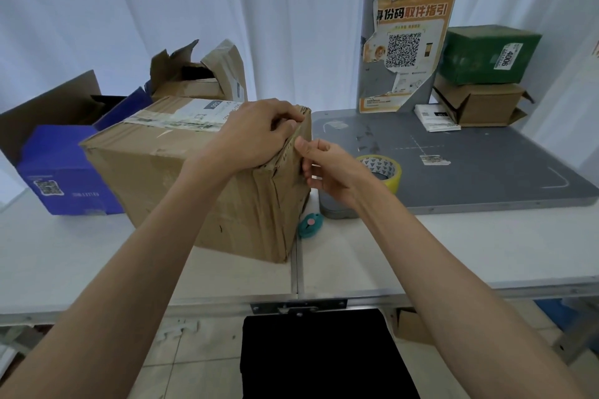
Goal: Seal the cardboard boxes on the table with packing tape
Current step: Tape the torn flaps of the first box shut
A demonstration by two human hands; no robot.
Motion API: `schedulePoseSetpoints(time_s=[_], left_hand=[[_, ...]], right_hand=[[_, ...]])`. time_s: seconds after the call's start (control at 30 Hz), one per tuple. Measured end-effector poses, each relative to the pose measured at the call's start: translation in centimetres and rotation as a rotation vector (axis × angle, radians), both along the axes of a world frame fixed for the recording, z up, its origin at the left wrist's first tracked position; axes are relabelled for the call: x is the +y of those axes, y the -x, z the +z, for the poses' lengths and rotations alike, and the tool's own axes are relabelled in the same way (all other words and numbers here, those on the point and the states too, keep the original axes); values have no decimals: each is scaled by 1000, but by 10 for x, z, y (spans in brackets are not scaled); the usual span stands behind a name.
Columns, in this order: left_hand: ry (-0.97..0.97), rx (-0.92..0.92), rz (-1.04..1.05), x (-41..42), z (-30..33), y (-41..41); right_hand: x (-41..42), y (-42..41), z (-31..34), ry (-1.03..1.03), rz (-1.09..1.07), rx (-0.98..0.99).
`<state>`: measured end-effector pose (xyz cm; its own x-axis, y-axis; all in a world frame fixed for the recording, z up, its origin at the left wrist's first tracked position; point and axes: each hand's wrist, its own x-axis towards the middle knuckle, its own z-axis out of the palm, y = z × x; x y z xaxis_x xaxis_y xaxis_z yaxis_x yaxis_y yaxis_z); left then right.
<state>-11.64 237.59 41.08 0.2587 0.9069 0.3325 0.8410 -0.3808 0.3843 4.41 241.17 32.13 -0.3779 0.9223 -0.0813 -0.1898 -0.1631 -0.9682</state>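
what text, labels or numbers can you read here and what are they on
"身份码取件指引": orange poster on the grey post, above a QR code.
"4006": white label on the green box.
Shipping label on the big cardboard box: print too blurred to read.
Blue box: a QR code and a small word, illegible.
White packet by the post: too small to read.

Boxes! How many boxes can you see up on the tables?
5. A big brown box under both hands, a blue box at its left, a torn brown box behind it, and a green box stacked on a small brown box far right. More may be hidden.
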Motion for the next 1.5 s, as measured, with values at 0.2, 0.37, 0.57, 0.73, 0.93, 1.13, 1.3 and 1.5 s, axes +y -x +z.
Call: schedulePoseSetpoints(time_s=[0.2,0.37,0.57,0.73,0.93,1.13,1.3,1.5], left_hand=[[1,11,13,4,-1,-1],[-9,-18,0,3,-3,0],[62,-215,24,10,-4,2],[50,-645,137,11,0,10],[8,-807,237,9,4,6],[36,-447,271,22,0,25],[250,223,542,40,1,98],[275,228,768,32,9,177]], right_hand=[[4,5,4,-17,-20,140],[3,2,6,-41,-22,60],[2,10,24,-497,-420,-95],[9,46,52,-798,-345,-177],[19,62,43,-722,-271,-145],[20,53,52,-775,-161,-318],[16,50,60,-759,-82,-432],[18,46,66,-781,-23,-528]])
